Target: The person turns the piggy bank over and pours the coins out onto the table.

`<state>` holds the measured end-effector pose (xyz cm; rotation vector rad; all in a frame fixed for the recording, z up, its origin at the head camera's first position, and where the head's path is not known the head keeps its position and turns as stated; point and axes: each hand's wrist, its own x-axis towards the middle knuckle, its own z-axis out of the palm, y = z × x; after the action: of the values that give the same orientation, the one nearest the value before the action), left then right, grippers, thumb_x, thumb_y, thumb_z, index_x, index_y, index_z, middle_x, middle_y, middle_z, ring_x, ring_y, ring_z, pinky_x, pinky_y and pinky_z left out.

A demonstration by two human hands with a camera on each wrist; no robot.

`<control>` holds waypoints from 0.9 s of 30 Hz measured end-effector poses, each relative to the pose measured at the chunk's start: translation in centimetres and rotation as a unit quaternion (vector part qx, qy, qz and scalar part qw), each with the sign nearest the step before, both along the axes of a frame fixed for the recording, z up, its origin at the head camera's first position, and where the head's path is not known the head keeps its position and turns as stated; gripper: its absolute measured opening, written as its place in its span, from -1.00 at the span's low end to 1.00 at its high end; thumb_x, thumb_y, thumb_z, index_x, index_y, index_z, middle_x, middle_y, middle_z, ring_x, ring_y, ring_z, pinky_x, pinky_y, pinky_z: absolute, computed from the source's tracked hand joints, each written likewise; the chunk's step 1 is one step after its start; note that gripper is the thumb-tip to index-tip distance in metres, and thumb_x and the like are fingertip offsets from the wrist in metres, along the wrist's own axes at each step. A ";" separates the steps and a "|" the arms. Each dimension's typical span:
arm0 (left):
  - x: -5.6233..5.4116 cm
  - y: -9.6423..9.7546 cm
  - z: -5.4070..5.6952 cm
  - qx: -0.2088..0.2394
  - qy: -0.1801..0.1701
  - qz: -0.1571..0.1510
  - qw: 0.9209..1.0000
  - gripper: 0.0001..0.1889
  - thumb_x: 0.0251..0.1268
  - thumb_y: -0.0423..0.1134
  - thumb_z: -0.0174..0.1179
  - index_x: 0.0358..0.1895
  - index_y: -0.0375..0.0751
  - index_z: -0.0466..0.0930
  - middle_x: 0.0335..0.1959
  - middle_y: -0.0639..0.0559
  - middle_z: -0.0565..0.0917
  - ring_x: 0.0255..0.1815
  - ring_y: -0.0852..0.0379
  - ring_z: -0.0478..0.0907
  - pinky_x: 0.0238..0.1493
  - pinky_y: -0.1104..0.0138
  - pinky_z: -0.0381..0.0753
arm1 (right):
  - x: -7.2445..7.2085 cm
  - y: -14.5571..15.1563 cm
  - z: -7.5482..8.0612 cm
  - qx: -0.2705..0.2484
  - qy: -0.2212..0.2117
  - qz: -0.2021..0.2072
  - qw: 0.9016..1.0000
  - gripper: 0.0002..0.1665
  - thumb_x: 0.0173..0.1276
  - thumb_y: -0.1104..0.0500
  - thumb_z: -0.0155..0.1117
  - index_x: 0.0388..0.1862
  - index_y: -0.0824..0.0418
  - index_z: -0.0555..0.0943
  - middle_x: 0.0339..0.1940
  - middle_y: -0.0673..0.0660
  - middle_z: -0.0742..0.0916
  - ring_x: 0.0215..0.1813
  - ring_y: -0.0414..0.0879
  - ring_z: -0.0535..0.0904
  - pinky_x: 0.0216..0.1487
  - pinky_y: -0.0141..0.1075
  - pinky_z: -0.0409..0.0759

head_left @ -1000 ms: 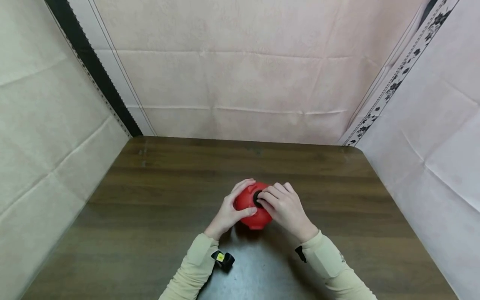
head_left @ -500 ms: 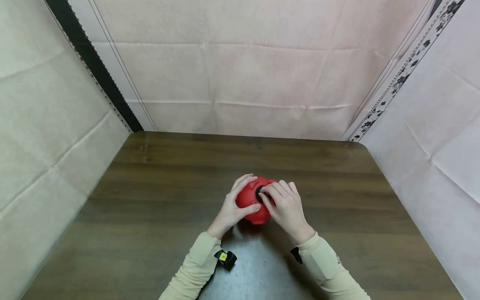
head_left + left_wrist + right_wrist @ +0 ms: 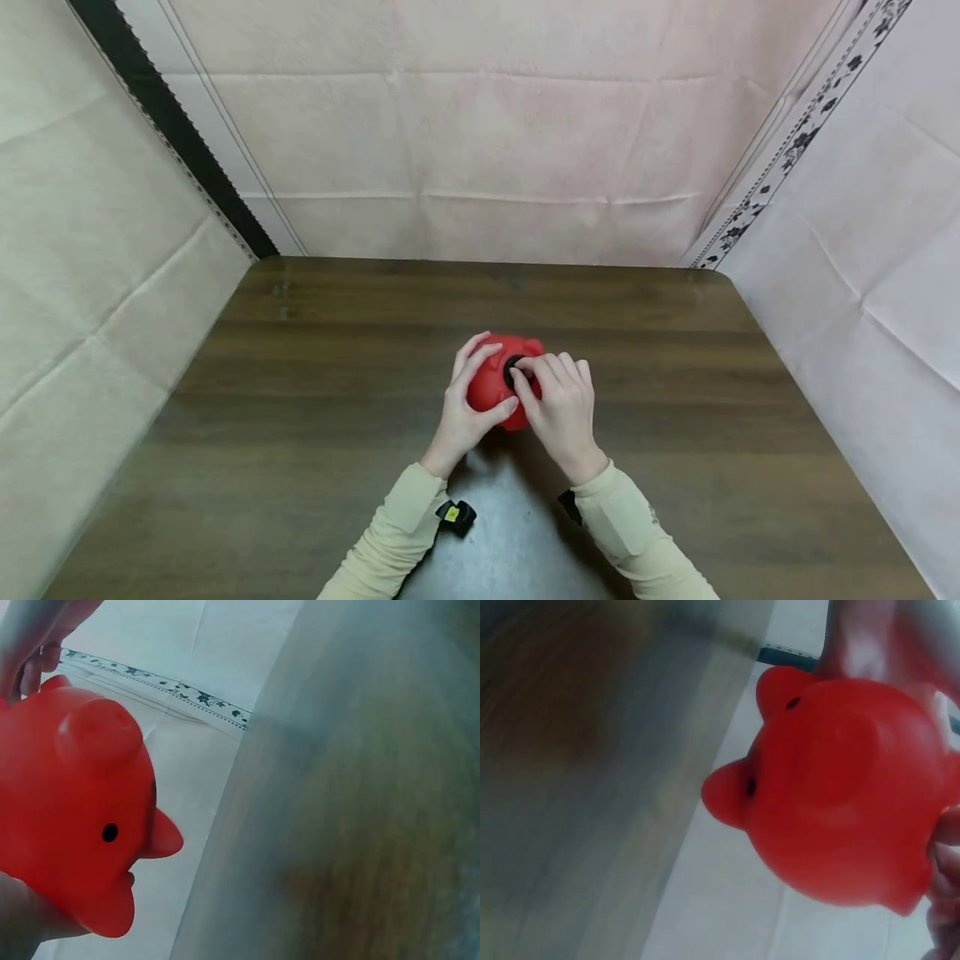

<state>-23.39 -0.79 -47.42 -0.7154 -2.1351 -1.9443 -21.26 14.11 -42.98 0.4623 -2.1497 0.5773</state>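
A red piggy bank (image 3: pixel 487 387), held up over the table, lies in my left hand (image 3: pixel 459 417), which grips it from the left with thumb and fingers spread round its body. Its belly, with a round black plug (image 3: pixel 512 369), faces the head camera. My right hand (image 3: pixel 562 408) comes from the right and pinches at the plug with thumb and fingertips, covering part of it. The left wrist view shows the pig's snout (image 3: pixel 101 735), an eye and pointed ears. In the right wrist view, right-hand fingers (image 3: pixel 945 877) sit at the pig's edge.
The brown wood-grain table (image 3: pixel 337 358) spreads under both hands. Pale cloth (image 3: pixel 517 150) hangs behind it and along both sides. A black wrist device (image 3: pixel 456 517) with a yellow label is strapped on the left sleeve.
Both hands and the piggy bank have moved a little farther away over the table. My right hand has turned more upright at the plug, and the head view has tilted slightly down.
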 end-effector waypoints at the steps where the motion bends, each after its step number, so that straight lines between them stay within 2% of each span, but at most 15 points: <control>1: 0.0 0.0 0.0 -0.001 -0.003 -0.002 1.000 -0.35 0.12 -0.26 0.33 0.33 0.08 0.36 0.49 0.06 0.16 0.43 -0.03 0.20 0.15 0.11 0.61 | 0.0 0.0 0.0 -0.001 -0.005 0.002 1.000 -0.82 0.11 0.23 0.48 -0.31 0.24 0.68 -0.41 0.12 0.74 -0.38 -0.03 0.52 -0.27 -0.19 0.32; 7: -0.4 -0.1 0.1 -0.014 -0.044 -0.029 0.999 -0.30 0.13 -0.29 0.32 0.38 0.10 0.32 0.50 0.08 0.16 0.43 -0.03 0.21 0.17 0.02 0.59 | -0.1 0.7 0.0 0.010 -0.055 0.030 0.998 -0.79 0.10 0.24 0.50 -0.28 0.20 0.68 -0.36 0.10 0.75 -0.33 -0.04 0.53 -0.24 -0.22 0.35; 12: -0.8 -0.2 0.0 -0.023 -0.133 -0.055 0.989 -0.14 0.13 -0.22 0.34 0.48 0.29 0.10 0.55 0.11 0.02 0.47 -0.01 0.14 0.23 0.00 0.53 | -0.5 1.4 -0.1 0.054 -0.072 0.061 0.994 -0.80 0.11 0.28 0.47 -0.27 0.22 0.68 -0.32 0.10 0.74 -0.28 -0.04 0.54 -0.21 -0.22 0.39; 15: -0.9 -0.1 -0.1 -0.043 -0.163 -0.069 0.983 -0.12 0.10 -0.17 0.38 0.46 0.37 0.09 0.53 0.11 0.05 0.45 0.00 0.17 0.21 0.05 0.56 | -1.0 1.9 0.0 0.075 -0.077 0.094 0.990 -0.83 0.12 0.34 0.44 -0.29 0.24 0.66 -0.34 0.09 0.71 -0.25 -0.04 0.53 -0.18 -0.20 0.41; 17: -1.1 -0.1 0.0 -0.065 -0.159 -0.076 0.982 -0.13 0.09 -0.16 0.39 0.44 0.38 0.12 0.49 0.08 0.14 0.41 0.00 0.23 0.17 0.08 0.59 | -1.4 2.4 0.0 0.086 -0.081 0.114 0.986 -0.83 0.11 0.35 0.43 -0.30 0.22 0.65 -0.35 0.08 0.70 -0.25 -0.06 0.53 -0.18 -0.22 0.40; 21: -1.3 -0.3 0.0 -0.080 -0.119 -0.073 0.987 -0.17 0.12 -0.15 0.36 0.44 0.37 0.14 0.41 0.13 0.27 0.33 0.02 0.33 0.14 0.11 0.60 | -1.9 3.2 0.8 0.101 -0.094 0.154 0.978 -0.83 0.12 0.37 0.41 -0.32 0.20 0.63 -0.37 0.05 0.68 -0.25 -0.10 0.52 -0.18 -0.24 0.37; 24: -1.2 -0.4 -0.1 -0.070 -0.078 -0.067 0.992 -0.21 0.17 -0.13 0.30 0.45 0.32 0.13 0.46 0.13 0.23 0.38 0.04 0.28 0.20 0.09 0.55 | -2.1 3.5 1.8 0.121 -0.100 0.181 0.971 -0.83 0.13 0.38 0.39 -0.33 0.19 0.63 -0.37 0.03 0.68 -0.24 -0.12 0.52 -0.16 -0.24 0.37; 27: -1.1 -0.5 -0.4 -0.046 -0.052 -0.077 0.995 -0.25 0.20 -0.12 0.22 0.46 0.22 0.12 0.48 0.06 0.23 0.39 0.00 0.27 0.21 0.06 0.52 | -1.9 3.7 3.0 0.149 -0.109 0.206 0.961 -0.83 0.13 0.36 0.40 -0.33 0.16 0.62 -0.36 0.01 0.67 -0.22 -0.14 0.51 -0.12 -0.24 0.38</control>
<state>-24.46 -1.31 -47.79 -0.8367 -2.3068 -2.0117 -23.15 17.80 -40.01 1.0742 -2.3763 0.5505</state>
